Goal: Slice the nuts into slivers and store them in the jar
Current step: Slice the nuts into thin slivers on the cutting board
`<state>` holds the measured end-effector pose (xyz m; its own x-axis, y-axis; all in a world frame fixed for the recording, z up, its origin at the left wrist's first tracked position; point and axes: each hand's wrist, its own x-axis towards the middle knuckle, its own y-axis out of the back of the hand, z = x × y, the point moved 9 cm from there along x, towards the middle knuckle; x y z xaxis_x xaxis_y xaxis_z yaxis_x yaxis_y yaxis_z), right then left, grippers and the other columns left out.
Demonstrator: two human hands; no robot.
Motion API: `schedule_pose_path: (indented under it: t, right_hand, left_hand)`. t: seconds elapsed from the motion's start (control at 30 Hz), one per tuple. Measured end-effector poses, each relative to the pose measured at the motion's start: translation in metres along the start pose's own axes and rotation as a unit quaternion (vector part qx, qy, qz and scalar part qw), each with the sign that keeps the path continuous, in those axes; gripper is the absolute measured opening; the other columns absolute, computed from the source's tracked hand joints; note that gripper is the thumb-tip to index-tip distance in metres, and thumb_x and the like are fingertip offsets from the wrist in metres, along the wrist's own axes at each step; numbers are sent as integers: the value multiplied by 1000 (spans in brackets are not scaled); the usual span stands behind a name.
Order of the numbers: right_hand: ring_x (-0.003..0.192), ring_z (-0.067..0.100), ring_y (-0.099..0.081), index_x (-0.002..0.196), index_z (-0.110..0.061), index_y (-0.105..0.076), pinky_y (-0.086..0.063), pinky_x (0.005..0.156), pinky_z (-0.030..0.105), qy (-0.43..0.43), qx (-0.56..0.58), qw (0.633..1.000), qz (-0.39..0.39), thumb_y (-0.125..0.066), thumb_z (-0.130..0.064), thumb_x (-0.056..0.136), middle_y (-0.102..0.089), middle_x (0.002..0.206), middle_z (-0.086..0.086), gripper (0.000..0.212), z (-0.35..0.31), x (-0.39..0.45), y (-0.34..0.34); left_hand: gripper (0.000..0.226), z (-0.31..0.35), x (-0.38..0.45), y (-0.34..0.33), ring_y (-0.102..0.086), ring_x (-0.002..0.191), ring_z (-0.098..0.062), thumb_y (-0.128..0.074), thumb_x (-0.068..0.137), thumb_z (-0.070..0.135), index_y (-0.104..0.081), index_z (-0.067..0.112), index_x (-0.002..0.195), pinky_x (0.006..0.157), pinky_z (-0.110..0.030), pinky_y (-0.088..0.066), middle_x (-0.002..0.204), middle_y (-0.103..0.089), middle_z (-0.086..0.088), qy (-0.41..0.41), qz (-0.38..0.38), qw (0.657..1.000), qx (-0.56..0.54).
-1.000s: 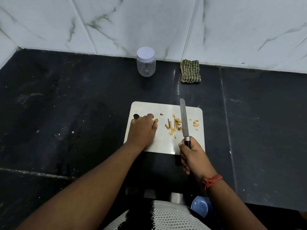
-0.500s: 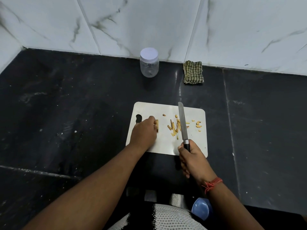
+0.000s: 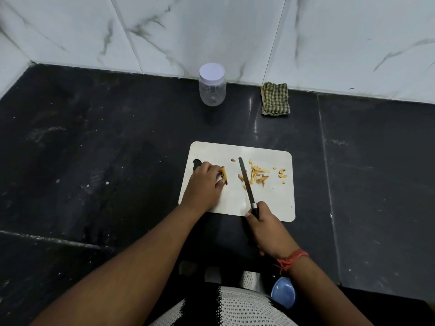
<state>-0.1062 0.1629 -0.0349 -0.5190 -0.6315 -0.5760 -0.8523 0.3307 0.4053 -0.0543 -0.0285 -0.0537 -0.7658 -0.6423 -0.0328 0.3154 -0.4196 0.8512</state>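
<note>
- Left hand (image 3: 204, 184) fingertips pinch a tan nut piece (image 3: 224, 175) against the white cutting board (image 3: 270, 203).
- Right hand (image 3: 267, 228) is wrapped around the knife (image 3: 246, 182) handle, with the blade between nut and slivers (image 3: 257, 175).
- The lidded, clear jar (image 3: 212, 84) stands by the wall, with a checked cloth (image 3: 275, 99) nearby on the black counter (image 3: 106, 149).

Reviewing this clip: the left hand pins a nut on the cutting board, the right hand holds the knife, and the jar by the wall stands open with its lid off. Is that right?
Not quite: the jar is closed, its white lid on top, as the head view shows. The rest holds: the left hand pins a nut on the cutting board, and the right hand holds the knife.
</note>
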Motion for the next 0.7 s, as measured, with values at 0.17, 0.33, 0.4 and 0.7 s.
schedule_pose_path:
  t: [0.17,0.33,0.4,0.7]
  right_hand:
    - [62,21,-56,99,-14,-40,-41,53,29,48,-121,991,10,-43,-27,101,-59,81,7,13,-15,9,-10]
    - [74,28,-55,100,-9,-38,-38,61,34,69,-172,983,11,-42,-19,101,-58,85,13,11,-26,16,-18]
    - [71,26,-52,99,-10,-36,-35,60,32,71,-179,981,12,-42,-18,101,-55,82,10,10,-27,19,-21]
    - [59,17,-43,96,-11,-34,-28,57,32,84,-187,978,26,-41,-15,100,-49,74,4,9,-28,22,-32]
  left_hand:
    - [36,2,1,0,-53,111,-24,-64,95,31,-61,17,128,97,-40,-47,124,-57,-4,6,18,1000,12]
    - [29,-2,0,-2,-52,109,-24,-66,94,30,-64,16,120,95,-39,-47,119,-56,-4,11,27,1000,-12]
    - [27,-2,0,-1,-53,106,-24,-66,95,29,-66,15,118,93,-38,-47,116,-56,-5,-2,28,1000,-5]
    - [51,-2,-24,-7,-49,111,-27,-51,97,34,-51,11,142,98,-45,-47,143,-46,-4,-147,24,986,79]
